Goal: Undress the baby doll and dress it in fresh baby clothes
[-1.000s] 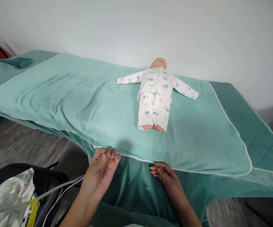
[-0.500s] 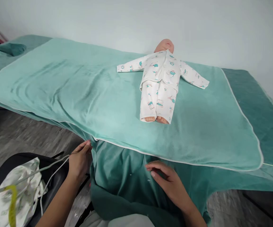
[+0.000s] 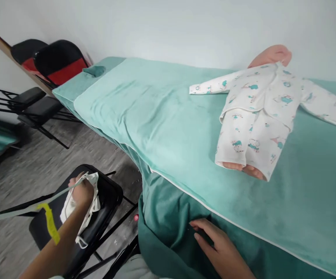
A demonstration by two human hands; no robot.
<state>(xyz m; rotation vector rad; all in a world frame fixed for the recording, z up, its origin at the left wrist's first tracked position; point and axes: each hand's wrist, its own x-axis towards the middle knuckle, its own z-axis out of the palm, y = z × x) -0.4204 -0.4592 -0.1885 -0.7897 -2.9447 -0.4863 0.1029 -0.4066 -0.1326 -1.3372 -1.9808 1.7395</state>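
Observation:
My left hand [image 3: 82, 190] is down on a bunched white cloth [image 3: 92, 182] with thin ties, lying on the seat of a black folding chair [image 3: 109, 190]. Its fingers are curled into the cloth and partly hidden. Over the dark green fabric at the bed's near side hovers my right hand [image 3: 214, 242], holding nothing, thumb and fingers apart. A baby doll [image 3: 272, 56] lies on its back on the light green blanket [image 3: 168, 128]. It wears a white printed jacket [image 3: 265, 89] and matching trousers [image 3: 252, 143], with sleeves spread out sideways.
A pale strap [image 3: 13, 213] with a yellow piece [image 3: 51, 224] crosses the view at lower left, in front of the chair. More black and red folding chairs [image 3: 60, 62] stand at the bed's far left end. A white wall [image 3: 168, 31] runs behind the bed.
The view has swung left, so the doll appears farther right. My left hand has moved from the blanket's edge down to the cloth on the chair. My right hand keeps its open pose.

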